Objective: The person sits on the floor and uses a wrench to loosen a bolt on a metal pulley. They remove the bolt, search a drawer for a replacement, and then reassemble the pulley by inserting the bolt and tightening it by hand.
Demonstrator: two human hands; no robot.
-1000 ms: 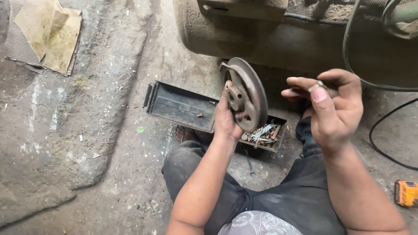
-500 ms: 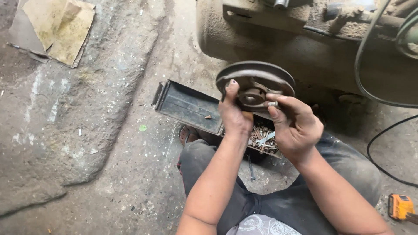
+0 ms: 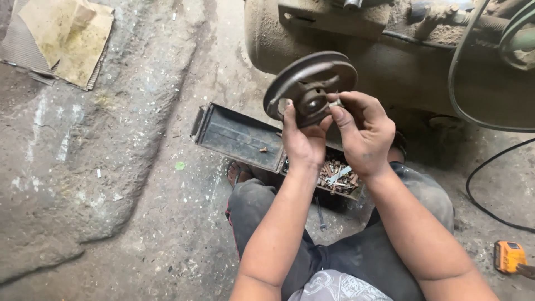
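left hand: grip wrapped on the pulley wheel, tilted so I can see the hub
right hand: grip pinching a small metal bit at the hub
toolbox: open on the floor, near my knees, easy reach

Open metal toolbox, torn cardboard, perhaps a yellow tool.

Machine body blocks ahead; open toolbox below; left floor seemingly free.
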